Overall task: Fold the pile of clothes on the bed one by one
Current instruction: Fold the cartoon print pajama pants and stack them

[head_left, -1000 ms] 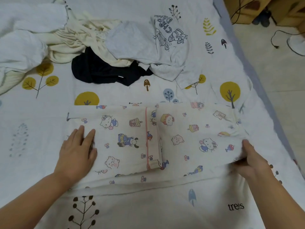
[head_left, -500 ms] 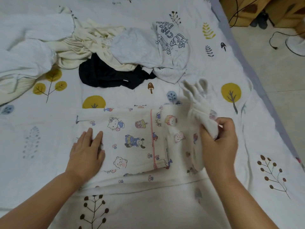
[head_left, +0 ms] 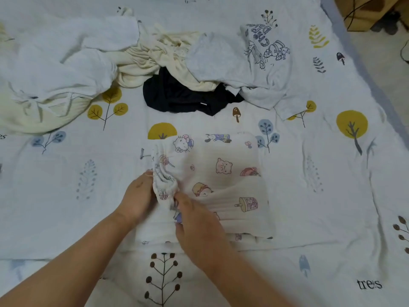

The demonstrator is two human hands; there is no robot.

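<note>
**Bare arms, no sleeves in view**

Two bare forearms end in the left hand [head_left: 139, 196] and right hand [head_left: 197, 227]. No sleeve, glove, watch or ring shows on either. Fingernails look short and unpainted.

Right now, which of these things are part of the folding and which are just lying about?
Job: cartoon cloth, held by both hands; black garment, cream garment, grey shirt, white garment.
Lying about: cables, wooden furniture.
</note>
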